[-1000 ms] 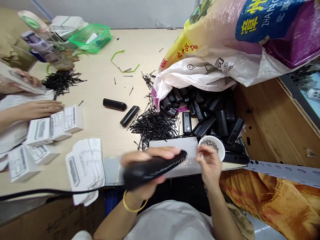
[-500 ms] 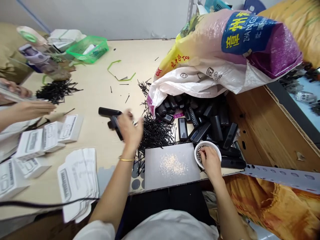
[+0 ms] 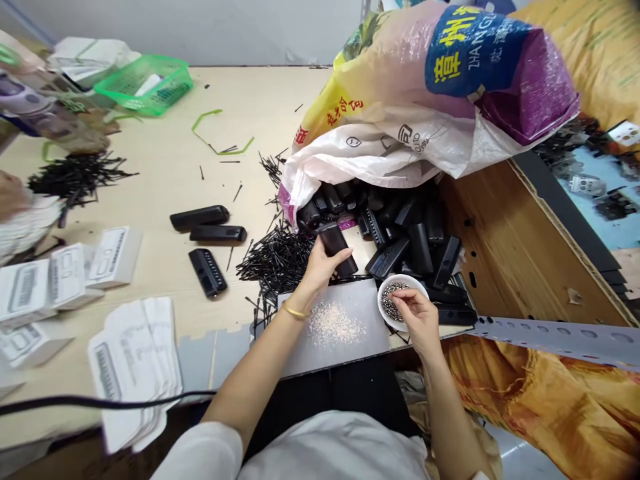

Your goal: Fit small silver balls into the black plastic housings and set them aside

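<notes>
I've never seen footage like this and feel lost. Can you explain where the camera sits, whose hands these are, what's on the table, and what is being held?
The camera sits on a person's head, looking down at their own bare hands. The left hand grips a black plastic casing at the mouth of a big printed plastic sack spilling more casings. The right hand has its fingertips at a small white bowl of tiny metal parts. On the pale wooden table lie a grey mat, a heap of thin black pins and white printed boxes.
</notes>
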`<state>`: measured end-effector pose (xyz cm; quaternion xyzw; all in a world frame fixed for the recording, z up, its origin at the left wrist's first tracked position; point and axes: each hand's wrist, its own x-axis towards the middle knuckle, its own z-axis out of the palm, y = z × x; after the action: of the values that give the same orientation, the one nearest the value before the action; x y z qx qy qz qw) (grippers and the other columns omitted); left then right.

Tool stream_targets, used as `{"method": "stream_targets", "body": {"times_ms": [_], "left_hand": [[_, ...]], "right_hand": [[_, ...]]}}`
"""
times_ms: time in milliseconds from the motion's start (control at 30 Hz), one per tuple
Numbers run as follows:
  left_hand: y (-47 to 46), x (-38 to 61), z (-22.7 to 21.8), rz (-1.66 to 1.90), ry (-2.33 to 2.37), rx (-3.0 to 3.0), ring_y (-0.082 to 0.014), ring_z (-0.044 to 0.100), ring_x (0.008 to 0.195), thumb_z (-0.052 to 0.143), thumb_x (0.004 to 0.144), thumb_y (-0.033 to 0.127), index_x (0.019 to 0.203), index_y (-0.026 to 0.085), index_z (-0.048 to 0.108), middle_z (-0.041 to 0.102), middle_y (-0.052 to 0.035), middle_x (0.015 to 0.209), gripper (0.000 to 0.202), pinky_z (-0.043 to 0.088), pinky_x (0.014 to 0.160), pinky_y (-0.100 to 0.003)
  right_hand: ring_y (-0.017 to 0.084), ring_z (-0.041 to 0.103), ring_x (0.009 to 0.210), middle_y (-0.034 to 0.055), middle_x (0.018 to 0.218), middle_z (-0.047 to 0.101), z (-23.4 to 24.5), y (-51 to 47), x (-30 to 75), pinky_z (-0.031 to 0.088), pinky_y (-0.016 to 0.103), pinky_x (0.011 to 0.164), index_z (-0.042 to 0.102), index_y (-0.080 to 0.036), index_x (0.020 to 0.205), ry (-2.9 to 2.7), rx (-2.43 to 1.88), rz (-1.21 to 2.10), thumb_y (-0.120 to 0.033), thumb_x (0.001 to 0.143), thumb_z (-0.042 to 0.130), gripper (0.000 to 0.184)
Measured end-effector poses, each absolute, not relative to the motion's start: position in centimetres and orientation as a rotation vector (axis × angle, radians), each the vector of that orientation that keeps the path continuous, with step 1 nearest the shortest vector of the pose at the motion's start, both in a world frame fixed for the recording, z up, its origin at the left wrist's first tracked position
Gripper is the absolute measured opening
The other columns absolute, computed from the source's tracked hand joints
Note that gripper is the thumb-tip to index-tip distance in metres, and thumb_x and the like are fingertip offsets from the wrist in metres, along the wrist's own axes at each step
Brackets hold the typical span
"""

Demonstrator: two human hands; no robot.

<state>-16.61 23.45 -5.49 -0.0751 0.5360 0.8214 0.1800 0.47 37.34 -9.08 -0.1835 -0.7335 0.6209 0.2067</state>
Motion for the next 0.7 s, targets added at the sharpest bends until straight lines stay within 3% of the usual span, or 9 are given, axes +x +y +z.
{"method": "stream_targets", "body": {"times_ms": [100, 200, 267, 367, 700], "left_hand": [[21.7, -14.0, -4.3, 2.325, 1.178, -0.400, -0.0190, 0.064, 0.086, 0.073, 0.069, 0.008, 0.100, 0.015, 0.056, 0.063, -0.0032, 0.087, 0.036, 0.046, 0.097, -0.046], [20.8, -11.7, -3.5, 2.288, 0.905, -0.649, -0.0202, 0.067, 0.087, 0.055, 0.088, 0.014, 0.098, 0.010, 0.056, 0.066, -0.0099, 0.091, 0.011, 0.051, 0.093, -0.042], [20.5, -10.8, -3.2, 2.252, 0.831, -0.773, -0.0194, 0.068, 0.087, 0.045, 0.094, 0.016, 0.096, 0.008, 0.057, 0.067, -0.0123, 0.092, 0.015, 0.052, 0.092, -0.037], [20.3, -10.3, -3.1, 2.259, 0.796, -0.839, -0.0168, 0.068, 0.085, 0.042, 0.096, 0.017, 0.095, 0.009, 0.058, 0.068, -0.0115, 0.091, 0.018, 0.053, 0.091, -0.032], [19.8, -9.8, -2.7, 2.374, 0.751, -0.823, -0.0179, 0.068, 0.087, 0.041, 0.096, 0.015, 0.099, 0.009, 0.056, 0.068, -0.0098, 0.093, 0.016, 0.055, 0.080, -0.029]], "right_hand": [[0.015, 0.066, 0.081, 0.0090, 0.084, 0.065, -8.5, 35.3, -0.2, 0.054, 0.022, 0.072, 0.061, -0.010, 0.086, -1.879, -0.470, 1.890, -0.034, 0.081, 0.067, 0.026], [0.013, 0.066, 0.077, 0.0086, 0.083, 0.064, -7.9, 32.8, -0.9, 0.053, 0.018, 0.065, 0.060, -0.009, 0.085, -1.805, -0.450, 1.873, -0.031, 0.083, 0.066, 0.022], [0.012, 0.065, 0.077, 0.0082, 0.084, 0.064, -7.5, 31.4, -1.2, 0.052, 0.018, 0.065, 0.060, -0.009, 0.084, -1.777, -0.442, 1.817, -0.028, 0.085, 0.065, 0.020], [0.011, 0.065, 0.079, 0.0076, 0.087, 0.064, -7.2, 30.1, -1.3, 0.053, 0.018, 0.068, 0.061, -0.010, 0.086, -1.759, -0.426, 1.777, -0.024, 0.086, 0.064, 0.015], [0.009, 0.061, 0.077, 0.0049, 0.084, 0.062, -8.0, 29.5, -1.1, 0.050, 0.017, 0.070, 0.065, -0.010, 0.088, -1.795, -0.491, 1.818, -0.027, 0.085, 0.066, 0.017]]}}
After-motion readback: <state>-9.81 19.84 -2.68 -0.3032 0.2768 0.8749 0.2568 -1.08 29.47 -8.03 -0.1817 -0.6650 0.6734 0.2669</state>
